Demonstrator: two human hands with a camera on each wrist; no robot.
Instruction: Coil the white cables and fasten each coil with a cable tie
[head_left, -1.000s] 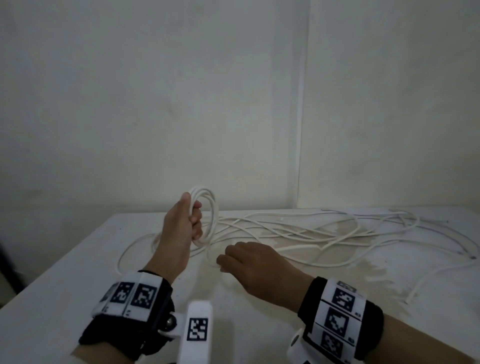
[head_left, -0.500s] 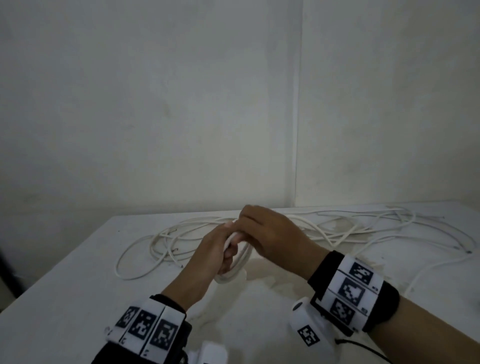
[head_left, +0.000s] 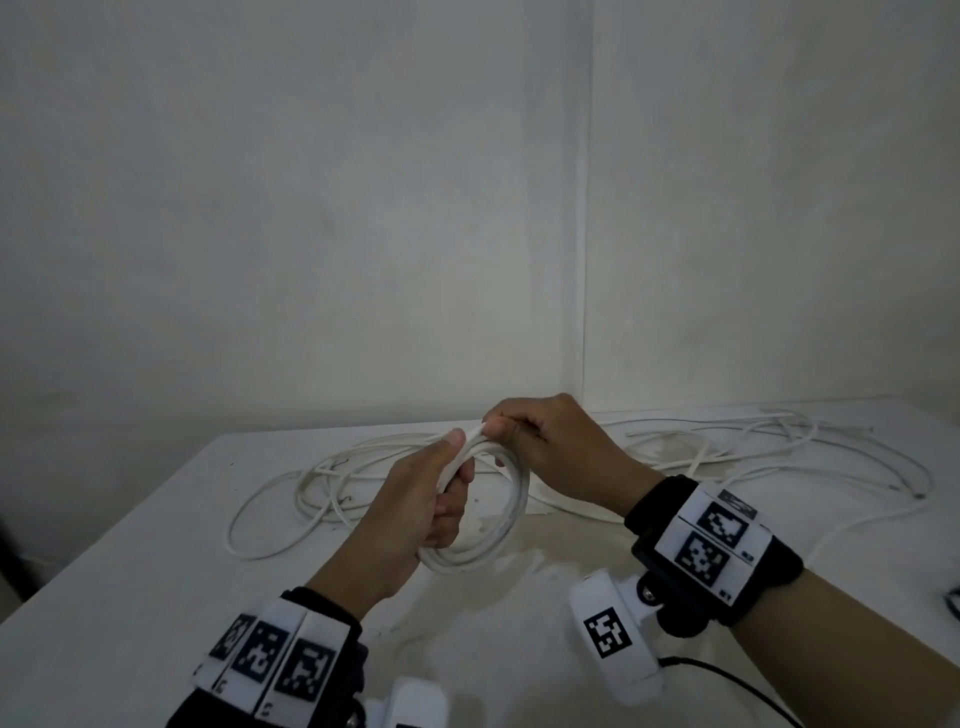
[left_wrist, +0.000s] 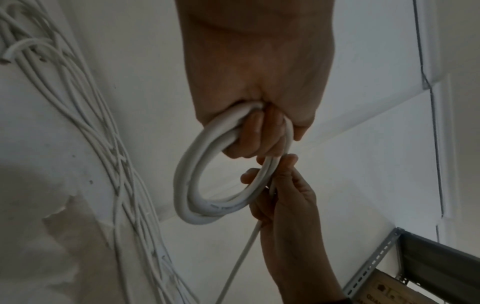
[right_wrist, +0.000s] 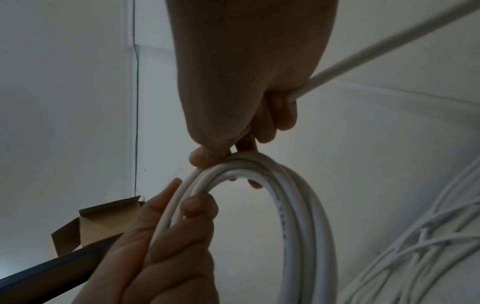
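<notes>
A small coil of white cable (head_left: 506, 519) hangs above the white table (head_left: 130, 571), made of several turns. My left hand (head_left: 431, 499) grips the coil (left_wrist: 192, 185) at its top, fingers curled through the ring and thumb on the outside. My right hand (head_left: 540, 441) meets it at the top of the coil (right_wrist: 293, 216), pinching the same cable with thumb and fingers. The free run of that cable (right_wrist: 376, 51) leaves my right fist (right_wrist: 259, 102) toward the table. I see no cable tie.
Loose white cables (head_left: 727, 452) sprawl in tangled loops across the back of the table, from left (head_left: 291, 499) to right. Two plain walls meet in a corner behind. A cardboard box (right_wrist: 98, 224) and a perforated metal shelf post (left_wrist: 374, 257) show in the wrist views.
My left hand lowered the coil from upright toward the table. My right hand rose from the table, carried cable over to the coil's top and now pinches it beside the left thumb.
</notes>
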